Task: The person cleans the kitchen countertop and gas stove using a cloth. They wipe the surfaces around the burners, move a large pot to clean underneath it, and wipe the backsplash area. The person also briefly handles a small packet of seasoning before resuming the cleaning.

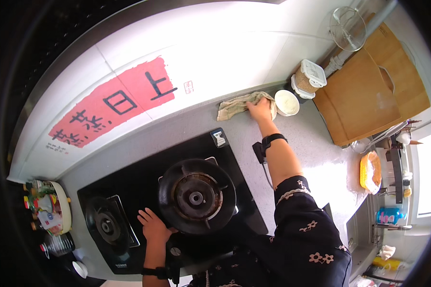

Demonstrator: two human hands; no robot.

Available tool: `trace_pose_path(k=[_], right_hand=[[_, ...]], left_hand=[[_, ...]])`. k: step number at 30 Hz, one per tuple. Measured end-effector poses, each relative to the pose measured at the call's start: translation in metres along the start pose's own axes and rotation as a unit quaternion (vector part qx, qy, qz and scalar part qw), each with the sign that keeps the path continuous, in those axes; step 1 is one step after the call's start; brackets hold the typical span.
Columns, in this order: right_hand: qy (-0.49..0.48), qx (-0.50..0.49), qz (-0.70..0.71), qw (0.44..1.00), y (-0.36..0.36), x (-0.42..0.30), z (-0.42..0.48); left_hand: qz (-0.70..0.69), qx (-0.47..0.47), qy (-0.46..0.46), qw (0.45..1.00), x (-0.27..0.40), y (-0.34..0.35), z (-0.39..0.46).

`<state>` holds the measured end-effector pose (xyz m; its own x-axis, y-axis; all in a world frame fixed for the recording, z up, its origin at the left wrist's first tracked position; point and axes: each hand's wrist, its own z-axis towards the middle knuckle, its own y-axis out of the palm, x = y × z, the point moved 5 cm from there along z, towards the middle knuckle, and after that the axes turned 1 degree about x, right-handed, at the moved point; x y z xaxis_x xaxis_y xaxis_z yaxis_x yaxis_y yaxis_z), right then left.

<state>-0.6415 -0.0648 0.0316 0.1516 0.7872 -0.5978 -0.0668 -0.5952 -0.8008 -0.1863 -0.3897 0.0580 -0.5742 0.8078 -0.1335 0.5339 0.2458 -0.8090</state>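
Observation:
My right hand (261,110) reaches to the back of the grey countertop (251,150), its fingers on a crumpled, checked cloth (233,106). Just right of the cloth stands a white bowl (287,103) with pale, powdery contents. My left hand (153,228) is palm down on the black glass gas hob (143,186), fingers apart, holding nothing. It lies between the large right burner (197,197), ringed by a black pan support, and the left burner (107,225).
Stacked clear containers (309,79) and brown boards (359,100) stand at the back right. A yellow basket (370,172) sits near the sink (361,222). A bin of packets and bottles (65,210), an oil bottle (59,244) and a small white bowl (79,269) are at left.

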Motion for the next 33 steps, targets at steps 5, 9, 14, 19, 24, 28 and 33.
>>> trace_pose_path(k=[5, 9, 14, 19, 24, 28, 33], right_hand=[[-0.033, 0.012, -0.07, 0.997, 0.022, -0.047, -0.021], [-0.03, 0.015, -0.06, 0.998, 0.029, -0.03, 0.006], [-0.041, 0.093, 0.307, 0.946, -0.04, -0.056, 0.012], [-0.32, 0.31, 0.363, 0.818, -0.193, -0.186, 0.018], [-0.245, 0.421, 0.192, 0.852, -0.229, -0.226, 0.036], [-0.255, 0.435, 0.295, 0.812, -0.139, -0.17, 0.038], [-0.084, 0.283, 0.277, 0.915, -0.016, -0.077, 0.029]], left_hand=[[-0.002, -0.014, -0.01, 1.0, -0.003, -0.002, -0.002], [0.018, -0.03, -0.002, 0.999, 0.001, -0.003, 0.003], [0.024, -0.031, 0.0, 0.999, -0.001, 0.003, 0.009], [0.018, -0.04, -0.005, 0.999, -0.003, 0.001, 0.002], [0.019, -0.035, -0.001, 0.999, -0.003, 0.0, 0.005], [0.041, -0.011, 0.018, 0.999, -0.002, 0.006, 0.006], [0.025, -0.008, 0.03, 0.999, 0.0, 0.003, 0.008]])
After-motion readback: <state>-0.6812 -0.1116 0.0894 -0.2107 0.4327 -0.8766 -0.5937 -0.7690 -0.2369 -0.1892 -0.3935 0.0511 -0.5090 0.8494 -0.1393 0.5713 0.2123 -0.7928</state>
